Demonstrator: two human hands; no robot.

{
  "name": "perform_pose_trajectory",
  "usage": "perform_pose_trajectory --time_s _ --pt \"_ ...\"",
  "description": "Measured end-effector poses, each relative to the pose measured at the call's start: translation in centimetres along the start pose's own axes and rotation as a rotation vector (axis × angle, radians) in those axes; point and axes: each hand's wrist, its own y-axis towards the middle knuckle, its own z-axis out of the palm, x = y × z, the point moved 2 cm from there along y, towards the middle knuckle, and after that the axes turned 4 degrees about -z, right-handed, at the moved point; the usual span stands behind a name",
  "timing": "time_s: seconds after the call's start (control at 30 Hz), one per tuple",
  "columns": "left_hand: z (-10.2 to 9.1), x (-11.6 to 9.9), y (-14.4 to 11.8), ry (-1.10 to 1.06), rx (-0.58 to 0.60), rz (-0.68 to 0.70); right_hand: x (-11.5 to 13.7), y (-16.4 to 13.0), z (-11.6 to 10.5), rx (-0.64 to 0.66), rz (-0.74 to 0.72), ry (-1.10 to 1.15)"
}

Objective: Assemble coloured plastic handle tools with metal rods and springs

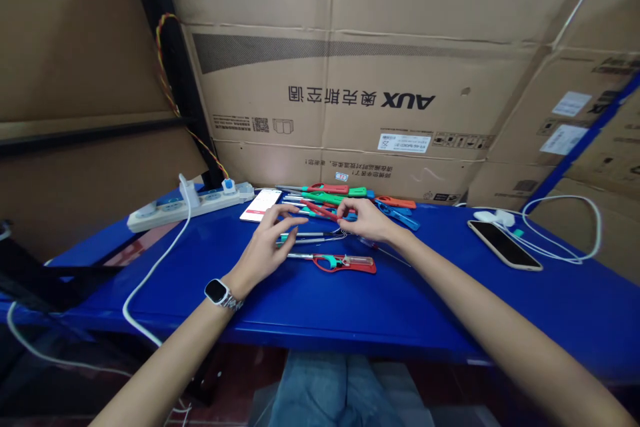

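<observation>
My right hand (367, 220) pinches a red plastic lighter handle piece (320, 209) between thumb and fingers, above the table. To its left, my left hand (265, 247) hovers with its fingers apart and curved, nothing visible between them. Two long metal lighter tubes (313, 238) with thin wires lie between the hands. Closer to me lies a long-necked lighter with a red handle (367, 268), a green trigger and a clear fuel tank showing. Behind the hands is a pile of long lighters (357, 191) in red, green, blue and orange, partly covered by my right hand.
A white phone (260, 205) lies left of the lighters, near a power strip (215, 201) with cables. At the right are a dark-screened phone (504, 245) and a coiled white cable (590, 213). Cardboard (350, 80) stands behind the blue table (425, 307).
</observation>
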Motion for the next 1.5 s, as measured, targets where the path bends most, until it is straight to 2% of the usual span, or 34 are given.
perform_pose_trajectory --time_s 0.13,0.33,0.53,0.63,0.83,1.1,1.27,1.4,1.5 --pt "0.4 -0.6 1.3 -0.054 -0.02 0.003 0.4 -3.0 -0.3 -0.049 0.033 0.209" --pt "2.1 -0.9 3.9 -0.209 0.102 -0.081 -0.2 -4.9 0.3 -0.073 0.123 0.423" --pt "2.8 -0.6 2.8 -0.211 0.185 -0.017 -0.6 -5.7 0.1 -0.083 0.238 0.5" --pt "2.8 -0.5 2.2 -0.205 0.187 -0.007 -0.3 -6.0 0.4 -0.042 0.271 0.517" --pt "2.5 -0.4 2.4 -0.248 0.159 -0.068 0.7 -6.4 0.9 -0.043 0.235 0.424" --pt "1.8 -0.8 2.0 -0.213 0.223 -0.065 0.8 -6.9 0.7 -0.012 0.159 0.282" --pt "1.4 -0.2 2.3 -0.189 0.226 -0.115 1.2 -7.3 1.3 -0.01 0.083 0.09" --pt "1.4 0.6 2.4 -0.229 0.192 -0.194 1.6 -7.4 1.9 0.065 0.027 -0.017" --pt "1.6 0.5 2.4 -0.234 0.232 -0.205 1.6 -7.6 2.1 0.115 0.033 -0.06"
